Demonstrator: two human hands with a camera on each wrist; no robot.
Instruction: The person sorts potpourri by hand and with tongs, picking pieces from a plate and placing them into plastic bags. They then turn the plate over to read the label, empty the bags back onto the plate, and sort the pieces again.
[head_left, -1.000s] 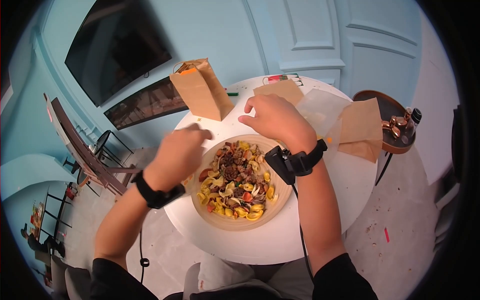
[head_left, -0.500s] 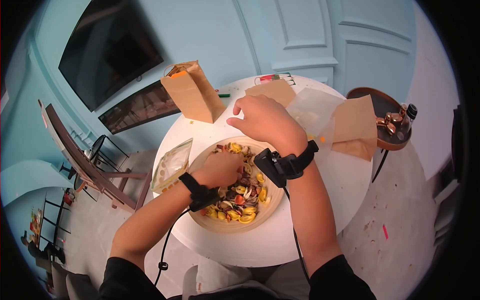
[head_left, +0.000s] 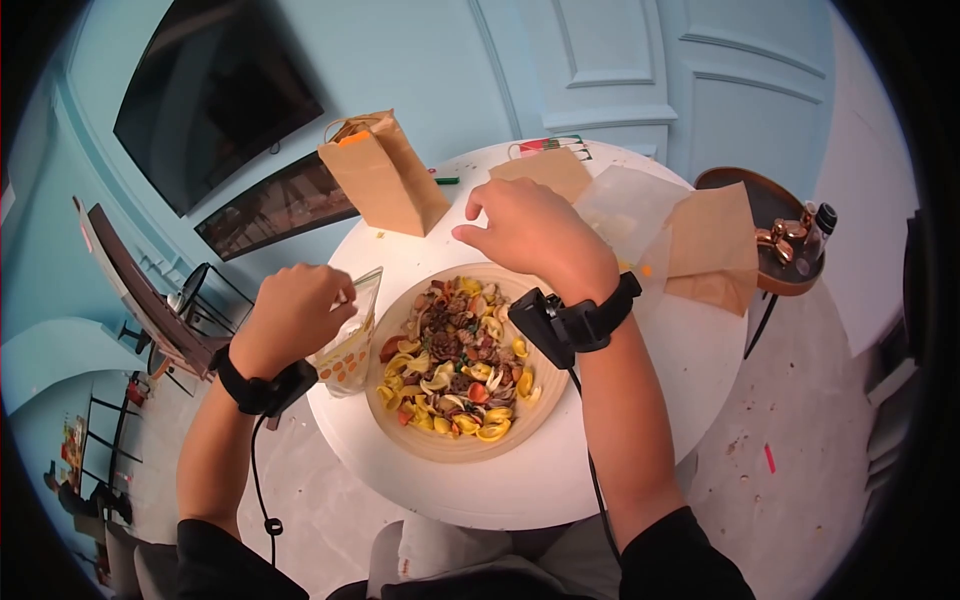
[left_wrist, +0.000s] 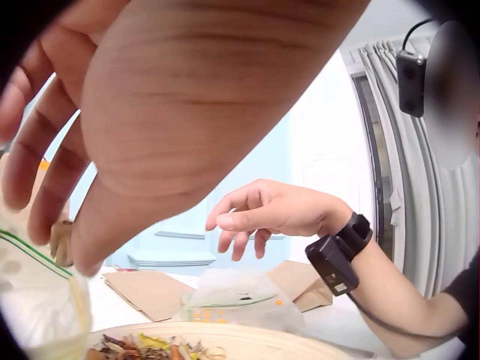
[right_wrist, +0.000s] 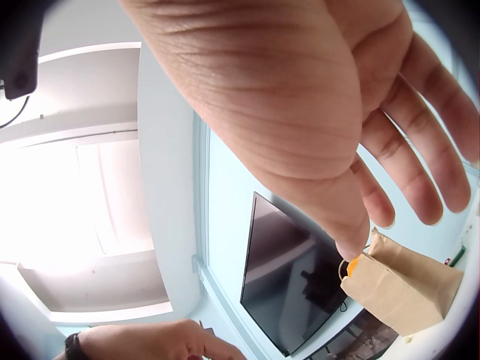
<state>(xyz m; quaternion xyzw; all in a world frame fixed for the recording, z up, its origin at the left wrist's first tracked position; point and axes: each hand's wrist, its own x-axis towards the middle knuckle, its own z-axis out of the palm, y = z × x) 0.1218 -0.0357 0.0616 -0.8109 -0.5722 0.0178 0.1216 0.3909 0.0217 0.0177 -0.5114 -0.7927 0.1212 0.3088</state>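
Over a clear zip bag with orange dots on the table's left side is my left hand. In the left wrist view its thumb and fingers pinch a small brown dried piece right above the bag's green zip strip. A round wooden plate stands in the middle, heaped with potpourri: small brown cones, yellow curled shells and reddish bits. My right hand hovers past the plate's far right rim, fingers loosely bent around nothing.
A brown paper bag stands upright at the back left of the white round table. Flat brown paper, a translucent zip bag and another paper bag lie at the right. Beyond is a side table with a bottle.
My left hand dipped into the potpourri half a second ago and has since moved left over the zip bag with a small piece. The right hand has stayed nearly still.
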